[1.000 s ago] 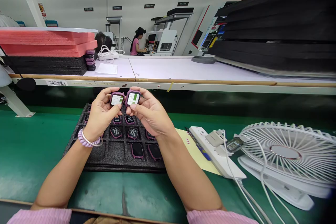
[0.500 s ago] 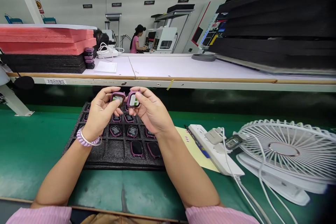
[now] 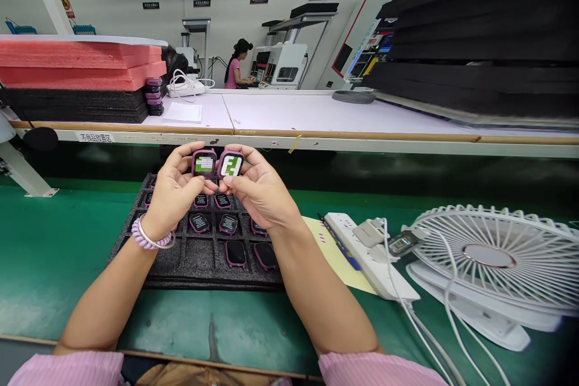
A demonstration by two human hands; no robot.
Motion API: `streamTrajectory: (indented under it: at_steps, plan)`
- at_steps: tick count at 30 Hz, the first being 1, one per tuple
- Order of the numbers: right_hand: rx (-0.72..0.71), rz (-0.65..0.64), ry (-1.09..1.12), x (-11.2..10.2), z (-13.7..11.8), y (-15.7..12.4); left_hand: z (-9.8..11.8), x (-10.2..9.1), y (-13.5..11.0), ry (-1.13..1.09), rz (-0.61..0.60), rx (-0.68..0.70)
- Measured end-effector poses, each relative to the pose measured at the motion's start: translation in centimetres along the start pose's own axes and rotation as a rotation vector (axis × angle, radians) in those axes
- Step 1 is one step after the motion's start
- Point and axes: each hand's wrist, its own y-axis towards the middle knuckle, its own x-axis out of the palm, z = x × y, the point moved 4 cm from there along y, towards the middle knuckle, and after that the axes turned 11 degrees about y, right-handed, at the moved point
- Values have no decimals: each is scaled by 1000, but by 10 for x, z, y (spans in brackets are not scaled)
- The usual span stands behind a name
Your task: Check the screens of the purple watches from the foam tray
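Watches (image 3: 217, 164) between both hands' fingers (image 3: 235, 183)

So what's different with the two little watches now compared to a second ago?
Both hands lifted slightly. The left hand keeps its watch and the right hand keeps its watch, but both screens now show more green. The foam tray, power strip and fan stayed put.
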Motion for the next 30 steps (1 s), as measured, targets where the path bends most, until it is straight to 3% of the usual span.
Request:
streamTrajectory:
  at_steps: [21,30]
  plan:
    - [-33,21,118,-5,4,4,-1,1,-1,27,-36,40]
    - [40,-92,160,-1,3,1,-1,-5,2,10,12,62]
